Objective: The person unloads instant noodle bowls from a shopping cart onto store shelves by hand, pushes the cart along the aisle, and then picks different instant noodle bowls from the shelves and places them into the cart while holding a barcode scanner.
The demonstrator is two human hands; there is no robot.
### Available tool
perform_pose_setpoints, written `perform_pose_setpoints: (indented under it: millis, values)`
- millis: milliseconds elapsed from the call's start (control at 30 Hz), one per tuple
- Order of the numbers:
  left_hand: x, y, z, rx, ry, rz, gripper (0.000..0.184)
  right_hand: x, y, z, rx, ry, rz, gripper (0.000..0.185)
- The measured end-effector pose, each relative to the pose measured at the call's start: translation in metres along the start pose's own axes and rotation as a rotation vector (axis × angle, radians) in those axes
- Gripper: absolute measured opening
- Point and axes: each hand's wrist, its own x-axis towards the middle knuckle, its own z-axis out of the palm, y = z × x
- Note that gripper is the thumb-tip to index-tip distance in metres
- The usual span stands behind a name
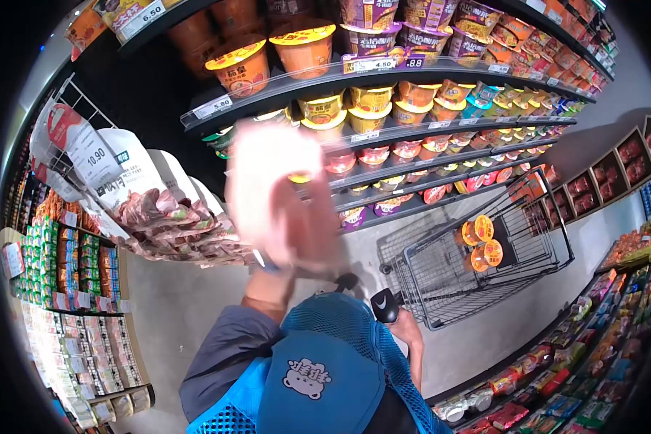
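Store aisle, smooth grey floor [166, 311], fisheye view. Black-edged tiered shelves [282, 85] run across the top, stocked with cup noodles: orange cups with yellow lids [301, 50] by a 5.80 tag [213, 107], purple cups [369, 36] by a 4.50 tag [375, 64]. Wire rack of bagged snacks [170, 224] on the left, 10.90 tag [94, 155]; more packaged goods on lower-left shelving [76, 300] and along the lower-right shelf [542, 362]. Shopping cart [452, 289] stands on the floor, right of centre. Its long axis runs from beside the right hand [405, 328] outward to the right and slightly up the view; raised bars at the far end. Can't confirm which end is the front. Orange noodle cups [485, 253] sit grouped in the basket, round lids facing the camera. Right hand is low, close to the near end of the cart and at a black handle-like part [385, 306] with a pale mark; fingers partly hidden, can't tell whether they're closed on it or touching the cart. Left hand [282, 195] is raised in front of the noodle shelves, well apart from the cart, heavily blurred and washed out; can't tell if open, closed or gripping anything. Band at its wrist.
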Motion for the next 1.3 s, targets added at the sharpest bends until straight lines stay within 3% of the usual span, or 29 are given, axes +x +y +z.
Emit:
perform_pose_setpoints:
  millis: [100,133,167,233,267,367,433,533,633,667,767,833,867,900,933,967,1000,1100,1167,1233,1300]
  values:
    - [0.036,-0.137,-0.005,0.455,-0.053,-0.046,0.028,0.012,0.012,-0.002,-0.019,0.08,-0.065,0.036]
    - [0.044,-0.177,-0.012,0.643,-0.113,-0.081,0.043,0.014,0.002,-0.009,-0.035,0.13,-0.052,0.033]
    - [0.049,-0.226,-0.019,0.832,-0.202,-0.143,0.066,0.019,0.0,-0.012,-0.059,0.167,-0.04,0.033]
    - [0.07,-0.269,-0.025,1.081,-0.589,-0.472,0.092,0.032,0.004,-0.018,-0.112,0.234,-0.022,0.034]
    - [0.08,-0.315,-0.035,0.89,-0.784,-0.607,0.1,0.04,0.01,-0.018,-0.052,0.263,-0.055,0.032]
    - [0.096,-0.326,-0.036,0.615,-1.116,-0.817,0.113,0.054,0.008,-0.023,-0.032,0.329,-0.109,0.031]
    - [0.105,-0.322,-0.033,0.573,-1.306,-0.826,0.106,0.058,0.0,-0.028,-0.059,0.316,-0.061,0.03]
    - [0.089,-0.348,-0.039,0.515,-1.195,-0.769,0.101,0.06,-0.006,-0.028,-0.071,0.291,-0.065,0.029]
    - [0.081,-0.321,-0.046,0.605,-1.012,-0.595,0.099,0.058,-0.01,-0.023,-0.077,0.294,-0.114,0.028]
    - [0.073,-0.265,-0.037,1.044,-0.853,-0.487,0.098,0.061,0.001,-0.016,-0.054,0.309,-0.126,0.027]
    - [0.045,-0.202,-0.04,0.967,-0.286,-0.137,0.098,0.05,-0.003,-0.014,-0.019,0.307,-0.132,0.025]
    - [0.026,-0.157,-0.043,0.825,-0.111,-0.117,0.098,0.029,-0.03,-0.024,0.015,0.317,-0.122,0.028]
    - [0.013,-0.135,-0.045,0.537,-0.104,-0.268,0.105,0.02,-0.034,-0.027,0.034,0.313,-0.171,0.027]
    - [-0.003,-0.112,-0.046,0.036,-0.068,-0.555,0.1,0.01,-0.038,-0.031,0.052,0.308,-0.22,0.026]
    - [-0.017,-0.088,-0.041,-0.454,0.009,-0.697,0.093,-0.006,-0.057,-0.04,0.019,0.309,-0.245,0.031]
    - [-0.04,-0.084,-0.047,-0.678,-0.062,-0.772,0.088,-0.026,-0.081,-0.052,-0.012,0.311,-0.269,0.036]
    - [-0.058,-0.061,-0.044,-0.847,-0.047,-1.01,0.078,-0.046,-0.102,-0.064,0.018,0.293,-0.334,0.04]
    - [-0.107,-0.007,-0.027,-1.277,-0.027,-1.599,0.056,-0.098,-0.128,-0.084,0.14,0.378,-0.559,0.048]
    - [-0.13,0.025,-0.006,-1.414,-0.049,-1.804,0.055,-0.108,-0.122,-0.084,0.251,0.394,-0.653,0.052]
    - [-0.159,0.049,0.005,-1.444,-0.079,-1.981,0.056,-0.11,-0.114,-0.08,0.414,0.341,-0.667,0.055]
    - [-0.183,0.072,0.012,-1.338,-0.192,-2.05,0.058,-0.121,-0.11,-0.069,0.429,0.33,-0.44,0.056]
